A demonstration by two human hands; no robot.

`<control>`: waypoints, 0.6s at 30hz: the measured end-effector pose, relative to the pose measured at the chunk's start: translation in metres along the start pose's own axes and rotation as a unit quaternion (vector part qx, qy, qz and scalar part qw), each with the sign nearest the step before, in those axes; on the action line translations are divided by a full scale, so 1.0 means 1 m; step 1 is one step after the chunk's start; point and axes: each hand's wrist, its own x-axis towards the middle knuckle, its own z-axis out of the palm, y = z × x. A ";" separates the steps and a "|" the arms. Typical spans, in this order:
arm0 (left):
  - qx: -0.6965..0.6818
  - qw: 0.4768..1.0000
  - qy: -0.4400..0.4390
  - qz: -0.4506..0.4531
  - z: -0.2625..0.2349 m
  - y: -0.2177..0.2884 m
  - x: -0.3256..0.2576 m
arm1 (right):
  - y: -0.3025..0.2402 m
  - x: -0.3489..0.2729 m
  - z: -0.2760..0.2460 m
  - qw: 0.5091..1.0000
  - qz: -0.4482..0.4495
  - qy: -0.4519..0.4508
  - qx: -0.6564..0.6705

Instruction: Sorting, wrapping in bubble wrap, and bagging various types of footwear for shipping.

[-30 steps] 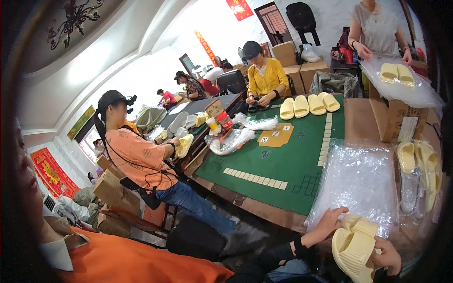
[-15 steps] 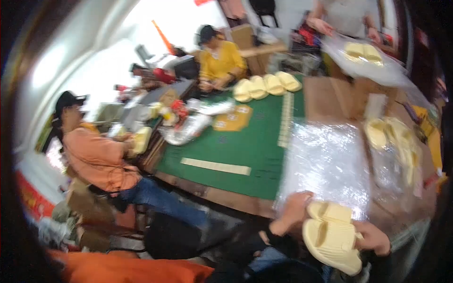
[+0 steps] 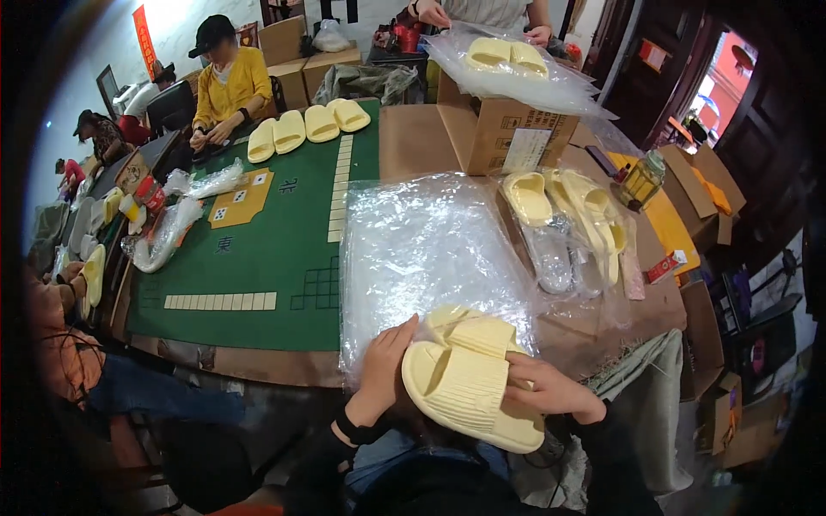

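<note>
- Broad brown tabletop (image 3: pixel 413 138), its edges bent by the wide lens, spreads ahead of the person.
- Flat, smooth green mat (image 3: pixel 301 232), printed with rows of cream rectangles, covers its left part.
- Stack of glossy, wrinkled clear plastic bags (image 3: pixel 422 241) overlaps the mat's right edge, directly beyond the hands.
- Brown cardboard box (image 3: pixel 490 129) stands at the far side; over its top spread loose clear sheets with two pale yellow slippers, near a co-worker's hands.
- Rough grey-green woven sack (image 3: pixel 641 404) hangs at the near right corner.
- Row of four pale yellow slippers (image 3: pixel 288 131), rounded and thick-soled, sits on the mat's far edge.
- Clear packets holding pale yellow slippers (image 3: pixel 594 206) lie right of the stack.
- Pair of pale yellow slippers with ribbed straps (image 3: pixel 456 378) is held above the tabletop's near edge, one partly hiding the other.
- Right hand (image 3: pixel 551 387): grip clamped on that pair, fingers at the strap's opening.
- Left hand (image 3: pixel 385 357): beside the toe end; whether its grip is closed, I cannot tell.
- Clear lidded jar (image 3: pixel 645 176), yellow showing through, stands farther right.
- Small red-and-white carton (image 3: pixel 667 267) lies near the right edge.
</note>
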 end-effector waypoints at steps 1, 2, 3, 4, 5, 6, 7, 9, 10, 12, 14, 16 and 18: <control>0.000 1.000 0.002 0.000 0.000 -0.001 -0.001 | 0.000 0.002 0.003 1.000 -0.001 -0.001 -0.002; 0.003 1.000 0.010 -0.019 0.000 -0.002 -0.003 | 0.002 0.004 0.005 0.999 0.002 0.023 -0.037; 0.004 0.999 0.019 -0.036 0.001 -0.001 -0.002 | 0.003 0.004 0.005 0.996 0.005 0.049 -0.075; -0.010 0.997 0.023 -0.075 0.001 0.000 0.000 | 0.007 0.005 0.006 0.992 -0.022 0.063 -0.108; -0.013 0.997 0.025 -0.072 0.000 0.001 0.002 | 0.004 0.004 0.005 0.991 -0.022 0.064 -0.112; -0.013 0.997 0.036 -0.071 -0.002 0.001 0.002 | -0.003 0.006 0.004 0.988 -0.014 0.059 -0.140; -0.014 0.996 0.048 -0.071 -0.003 0.001 0.002 | -0.007 0.007 0.003 0.984 -0.006 0.053 -0.168; -0.038 0.994 0.054 -0.082 -0.002 0.002 0.003 | -0.008 0.004 0.000 0.984 0.019 0.028 -0.173; -0.058 0.992 0.057 -0.096 -0.002 0.001 0.004 | -0.006 0.003 -0.003 0.984 0.044 0.002 -0.173; -0.079 0.989 0.062 -0.107 -0.002 0.000 0.007 | -0.014 -0.002 -0.009 0.988 0.038 -0.017 -0.151; -0.101 0.986 0.067 -0.116 -0.002 -0.002 0.008 | -0.016 -0.006 -0.013 0.990 0.031 -0.034 -0.132; -0.098 0.985 0.082 -0.115 -0.003 -0.003 0.009 | -0.015 -0.012 -0.015 0.995 -0.048 -0.048 -0.075; -0.103 0.985 0.075 -0.114 -0.004 -0.004 0.011 | -0.021 -0.013 -0.016 0.997 -0.055 -0.056 -0.024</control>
